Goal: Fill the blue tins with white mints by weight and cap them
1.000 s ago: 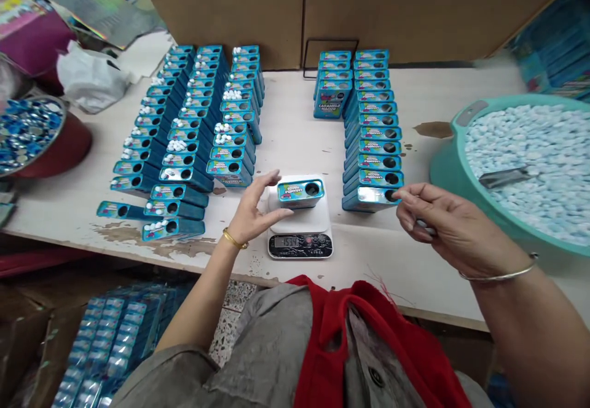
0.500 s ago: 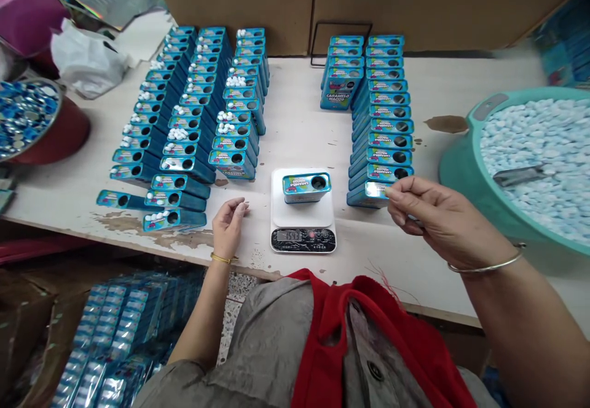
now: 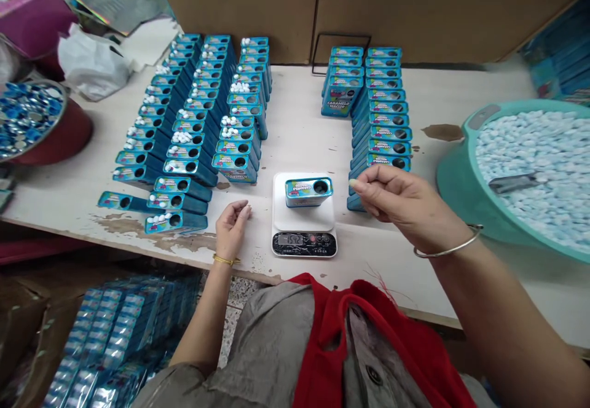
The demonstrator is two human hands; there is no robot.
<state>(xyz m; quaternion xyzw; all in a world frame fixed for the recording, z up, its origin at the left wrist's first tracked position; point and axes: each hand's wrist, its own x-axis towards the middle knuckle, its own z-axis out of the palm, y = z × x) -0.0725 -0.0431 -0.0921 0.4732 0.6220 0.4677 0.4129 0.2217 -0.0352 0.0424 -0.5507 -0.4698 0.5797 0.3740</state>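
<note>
A blue candy tin [image 3: 308, 192] stands on the white pan of a small kitchen scale [image 3: 302, 222], with a round dark opening in its lid. Digits show on the scale's black display. My right hand [image 3: 391, 202] hovers right of that tin, thumb and fingertips pinched; whatever is in the pinch, if anything, is too small to name. Left of the scale, my left hand [image 3: 233, 227] rests by the table edge with its fingers curled in and nothing visible in them. Right of the scale, a row of similar tins [image 3: 386, 133] runs back, its nearest end partly behind my right hand.
Several rows of tins [image 3: 187, 126] fill the left, many with white candies on their lids. At right stands a turquoise tub [image 3: 454, 168] of pale candies with a metal scoop [image 3: 516, 180]. A red bowl [image 3: 76, 122] of blue-wrapped pieces sits far left. Packed tins [image 3: 110, 316] lie below the table.
My right hand has moved left from the near end of the right-hand row towards the scale, fingers still pinched. My left hand stays beside the scale. The view has shifted slightly.
</note>
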